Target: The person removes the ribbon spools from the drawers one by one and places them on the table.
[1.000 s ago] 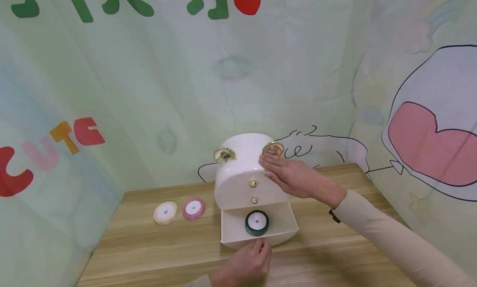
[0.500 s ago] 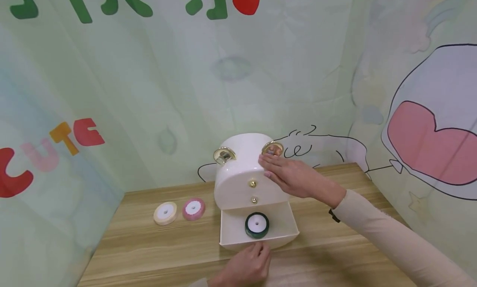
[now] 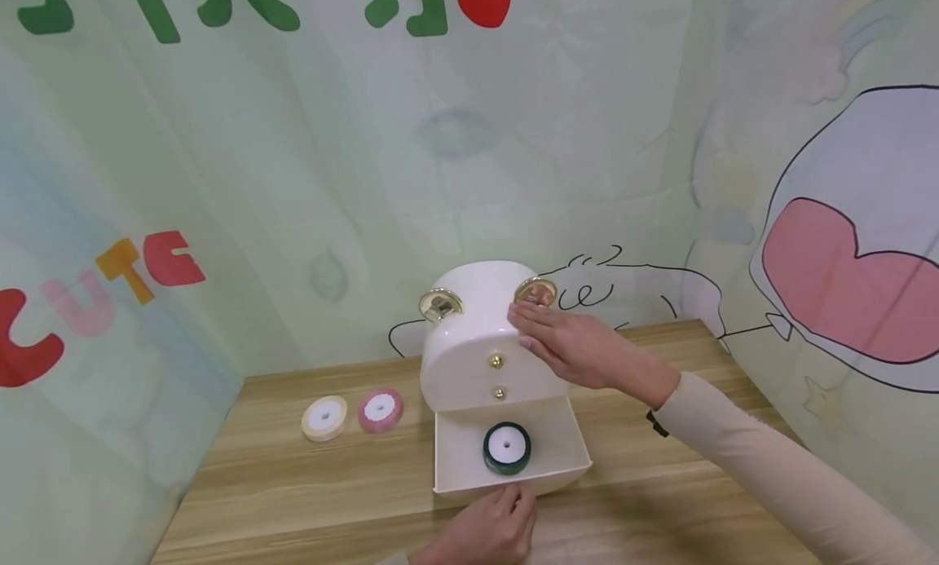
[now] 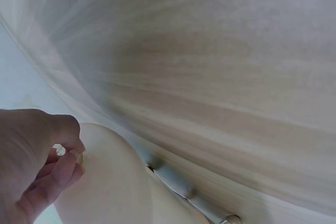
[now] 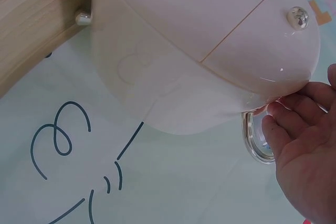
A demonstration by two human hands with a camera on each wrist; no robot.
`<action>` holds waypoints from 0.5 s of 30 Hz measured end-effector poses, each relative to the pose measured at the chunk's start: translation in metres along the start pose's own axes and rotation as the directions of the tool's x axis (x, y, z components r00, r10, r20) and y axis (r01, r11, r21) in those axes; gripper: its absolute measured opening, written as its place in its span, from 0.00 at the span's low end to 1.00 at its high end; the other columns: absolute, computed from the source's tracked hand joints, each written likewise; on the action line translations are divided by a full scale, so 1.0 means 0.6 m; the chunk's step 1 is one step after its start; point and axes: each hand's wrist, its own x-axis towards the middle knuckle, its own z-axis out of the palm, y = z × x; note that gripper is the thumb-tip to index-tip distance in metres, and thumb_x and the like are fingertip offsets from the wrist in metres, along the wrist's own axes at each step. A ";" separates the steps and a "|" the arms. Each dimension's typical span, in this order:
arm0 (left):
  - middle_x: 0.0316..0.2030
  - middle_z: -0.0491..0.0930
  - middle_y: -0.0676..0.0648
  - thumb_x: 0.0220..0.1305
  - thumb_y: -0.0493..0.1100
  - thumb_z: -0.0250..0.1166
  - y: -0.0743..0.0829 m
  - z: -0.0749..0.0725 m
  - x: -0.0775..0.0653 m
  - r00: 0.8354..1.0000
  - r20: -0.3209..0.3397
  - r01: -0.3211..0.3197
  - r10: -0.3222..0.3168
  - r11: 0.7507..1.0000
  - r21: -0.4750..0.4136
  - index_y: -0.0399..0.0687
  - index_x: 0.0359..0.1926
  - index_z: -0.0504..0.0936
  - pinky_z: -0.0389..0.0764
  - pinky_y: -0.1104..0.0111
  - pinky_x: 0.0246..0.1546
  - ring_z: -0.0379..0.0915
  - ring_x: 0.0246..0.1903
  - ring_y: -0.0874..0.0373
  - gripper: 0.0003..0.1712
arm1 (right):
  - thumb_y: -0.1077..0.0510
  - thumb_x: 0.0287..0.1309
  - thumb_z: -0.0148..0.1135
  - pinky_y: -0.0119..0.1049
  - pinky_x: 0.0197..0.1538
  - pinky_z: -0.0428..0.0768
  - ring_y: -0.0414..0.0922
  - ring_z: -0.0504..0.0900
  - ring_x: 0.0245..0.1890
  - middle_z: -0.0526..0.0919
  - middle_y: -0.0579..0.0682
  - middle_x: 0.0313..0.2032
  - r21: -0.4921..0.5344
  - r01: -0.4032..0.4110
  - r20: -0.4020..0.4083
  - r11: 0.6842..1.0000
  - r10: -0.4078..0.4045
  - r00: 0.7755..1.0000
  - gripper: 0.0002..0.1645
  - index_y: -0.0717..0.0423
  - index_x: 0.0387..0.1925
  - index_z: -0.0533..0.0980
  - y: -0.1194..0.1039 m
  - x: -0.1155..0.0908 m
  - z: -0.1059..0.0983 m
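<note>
A glossy white cabinet (image 3: 458,361) with gold round ears stands on the table, its bottom drawer (image 3: 456,455) pulled out. Inside the drawer lies a dark green ribbon spool (image 3: 507,446) with a white face. At the drawer's front, my left hand (image 3: 487,526) pinches the small knob (image 4: 80,158) between thumb and fingers; the left wrist view shows this grip. My right hand (image 3: 579,345) lies with its fingers extended on the cabinet's upper right edge, beside the right gold ear (image 3: 536,291). In the right wrist view, the fingertips touch the white shell next to that ear.
To the left of the cabinet, a cream ribbon spool (image 3: 325,418) and a pink ribbon spool (image 3: 381,410) lie flat on the wooden table (image 3: 293,492). A printed curtain (image 3: 352,190) hangs right behind the table and along both sides.
The drawer has come slightly farther out toward me, carrying the green ribbon spool. My left hand has moved a little with it. The right hand keeps its place on the cabinet.
</note>
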 end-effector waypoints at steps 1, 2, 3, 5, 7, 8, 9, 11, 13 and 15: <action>0.35 0.81 0.45 0.71 0.30 0.36 0.000 0.000 0.000 1.000 0.001 -0.001 0.001 1.000 0.002 0.40 0.38 0.87 0.79 0.74 0.29 0.72 0.29 0.58 0.29 | 0.48 0.81 0.49 0.51 0.74 0.73 0.52 0.70 0.77 0.71 0.54 0.76 0.001 0.001 -0.001 1.000 -0.001 1.000 0.30 0.58 0.75 0.69 0.000 0.000 0.000; 0.35 0.81 0.45 0.72 0.30 0.36 0.001 0.000 -0.001 1.000 0.002 -0.002 0.002 1.000 0.004 0.40 0.38 0.87 0.79 0.74 0.29 0.72 0.29 0.58 0.29 | 0.48 0.81 0.49 0.51 0.75 0.73 0.52 0.70 0.77 0.71 0.55 0.76 0.001 0.002 -0.001 1.000 -0.002 1.000 0.30 0.58 0.75 0.69 0.000 0.000 0.000; 0.35 0.81 0.45 0.72 0.30 0.36 0.001 0.000 -0.001 1.000 0.004 -0.003 0.003 1.000 0.005 0.40 0.38 0.87 0.79 0.74 0.30 0.72 0.29 0.58 0.29 | 0.48 0.81 0.49 0.51 0.75 0.73 0.52 0.70 0.77 0.71 0.55 0.76 0.001 0.004 -0.002 1.000 -0.004 1.000 0.30 0.58 0.75 0.69 0.000 0.000 0.000; 0.35 0.81 0.45 0.72 0.30 0.36 0.002 0.000 -0.002 1.000 0.011 -0.004 0.004 1.000 0.002 0.41 0.39 0.87 0.79 0.74 0.31 0.72 0.29 0.58 0.29 | 0.48 0.81 0.49 0.51 0.75 0.73 0.52 0.70 0.77 0.71 0.55 0.76 -0.002 0.004 -0.003 1.000 -0.004 1.000 0.30 0.58 0.75 0.69 0.000 0.000 0.001; 0.36 0.81 0.45 0.72 0.31 0.36 0.003 0.001 -0.004 1.000 0.008 -0.002 0.002 1.000 -0.003 0.41 0.39 0.87 0.79 0.74 0.32 0.72 0.30 0.57 0.29 | 0.48 0.81 0.49 0.51 0.74 0.73 0.52 0.70 0.77 0.71 0.54 0.76 -0.006 0.004 -0.005 1.000 -0.004 1.000 0.30 0.58 0.75 0.69 0.000 0.000 0.001; 0.36 0.81 0.45 0.72 0.31 0.36 0.003 0.001 -0.005 1.000 0.003 0.000 0.000 1.000 -0.004 0.41 0.39 0.87 0.79 0.74 0.32 0.72 0.30 0.57 0.29 | 0.48 0.81 0.49 0.51 0.74 0.74 0.52 0.70 0.77 0.71 0.54 0.76 -0.008 0.004 -0.004 1.000 -0.004 1.000 0.30 0.58 0.75 0.69 0.000 0.000 0.001; 0.36 0.81 0.45 0.72 0.31 0.36 0.003 0.002 -0.005 1.000 -0.006 0.003 -0.003 1.000 -0.003 0.40 0.39 0.87 0.79 0.74 0.31 0.73 0.30 0.57 0.28 | 0.48 0.81 0.49 0.51 0.74 0.74 0.52 0.70 0.77 0.71 0.54 0.76 -0.009 0.004 -0.004 1.000 -0.004 1.000 0.30 0.57 0.75 0.69 0.000 0.000 0.001; 0.35 0.81 0.44 0.73 0.31 0.37 0.004 0.004 -0.007 1.000 -0.027 0.011 -0.011 1.000 0.002 0.40 0.38 0.86 0.79 0.74 0.30 0.73 0.29 0.57 0.28 | 0.48 0.81 0.49 0.51 0.74 0.74 0.52 0.70 0.77 0.71 0.54 0.76 -0.009 0.003 -0.004 1.000 -0.003 1.000 0.30 0.57 0.75 0.69 0.000 0.000 0.001; 0.35 0.81 0.44 0.73 0.31 0.37 0.005 0.005 -0.008 0.999 -0.045 0.023 -0.023 1.000 0.000 0.40 0.38 0.85 0.78 0.74 0.29 0.73 0.29 0.58 0.26 | 0.48 0.81 0.49 0.51 0.74 0.74 0.52 0.70 0.77 0.71 0.54 0.76 -0.008 0.004 -0.005 1.000 -0.004 1.000 0.30 0.57 0.75 0.69 0.000 0.000 0.001; 0.35 0.81 0.45 0.74 0.32 0.38 0.005 0.006 -0.009 0.998 -0.058 0.035 -0.035 0.999 0.001 0.40 0.38 0.85 0.77 0.74 0.28 0.74 0.30 0.58 0.26 | 0.48 0.81 0.49 0.51 0.74 0.73 0.52 0.70 0.77 0.71 0.54 0.76 -0.006 0.005 -0.006 1.000 -0.005 1.000 0.30 0.58 0.75 0.69 0.000 0.000 0.001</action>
